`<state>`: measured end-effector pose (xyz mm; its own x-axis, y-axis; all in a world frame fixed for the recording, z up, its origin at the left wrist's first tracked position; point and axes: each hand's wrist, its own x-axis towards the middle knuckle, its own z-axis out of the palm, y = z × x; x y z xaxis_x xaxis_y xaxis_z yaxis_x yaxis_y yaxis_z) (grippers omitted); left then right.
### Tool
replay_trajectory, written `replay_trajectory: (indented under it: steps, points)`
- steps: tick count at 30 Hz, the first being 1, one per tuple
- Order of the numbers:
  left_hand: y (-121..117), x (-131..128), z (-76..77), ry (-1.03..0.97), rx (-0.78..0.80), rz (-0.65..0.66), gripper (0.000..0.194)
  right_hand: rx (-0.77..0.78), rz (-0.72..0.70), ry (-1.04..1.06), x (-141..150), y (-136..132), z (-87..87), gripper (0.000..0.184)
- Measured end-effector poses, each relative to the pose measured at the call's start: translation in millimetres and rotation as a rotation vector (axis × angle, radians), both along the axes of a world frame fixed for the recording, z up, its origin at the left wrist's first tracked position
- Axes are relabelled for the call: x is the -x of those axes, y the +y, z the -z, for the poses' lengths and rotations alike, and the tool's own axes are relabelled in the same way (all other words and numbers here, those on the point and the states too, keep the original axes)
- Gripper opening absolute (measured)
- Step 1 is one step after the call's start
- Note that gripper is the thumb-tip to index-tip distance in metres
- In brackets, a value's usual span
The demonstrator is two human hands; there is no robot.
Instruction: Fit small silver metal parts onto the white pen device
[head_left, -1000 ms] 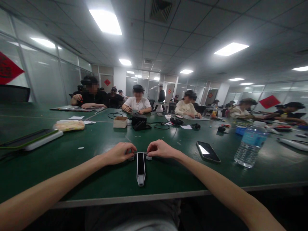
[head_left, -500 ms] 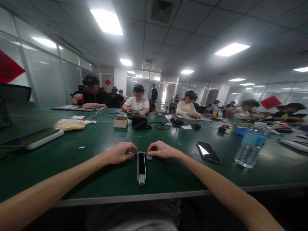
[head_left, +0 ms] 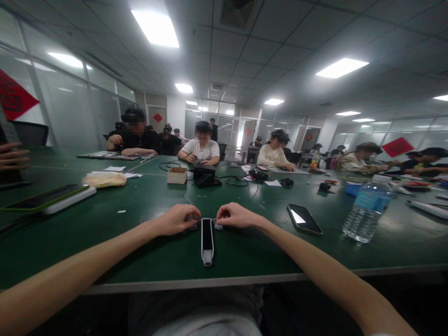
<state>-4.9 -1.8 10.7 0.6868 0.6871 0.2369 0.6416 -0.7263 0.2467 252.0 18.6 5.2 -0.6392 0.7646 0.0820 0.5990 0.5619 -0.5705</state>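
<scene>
A slim white device with a long black top face [head_left: 207, 240] lies lengthwise on the green table, its narrow end toward me. At its far end, on the left side, my left hand [head_left: 182, 218] is closed in a pinch beside a small grey piece [head_left: 193, 227]. My right hand [head_left: 236, 215] pinches in the same way on the right side, just above another small grey piece [head_left: 219, 227]. The fingertips hide most of what they hold, and I cannot tell whether the pieces are joined to the device.
On the green table [head_left: 157, 261], a phone [head_left: 304, 219] and a water bottle [head_left: 367, 210] stand to the right. Ahead are a small box [head_left: 177, 175] and a black device [head_left: 205, 177] with cables. A green-edged tablet [head_left: 45, 198] lies left. Several people sit beyond; another person's hand [head_left: 13, 156] shows far left.
The view has shifted slightly. Another person's hand has come in at the far left edge, and a standing person at the back has moved left. My hands keep the same pinch beside the device.
</scene>
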Motion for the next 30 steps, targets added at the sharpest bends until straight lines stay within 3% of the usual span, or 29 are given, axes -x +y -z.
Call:
replay_trajectory:
  steps: [21,30]
  points:
    - [1.5,-0.1,1.7,0.004,-0.037,0.020,0.025,-0.081,-0.087,-0.040,-1.0,1.3,0.6,0.028]
    - [0.7,-0.4,0.0,0.010,-0.018,0.013,0.025,-0.100,-0.046,-0.030,0.9,-1.4,-1.3,0.025]
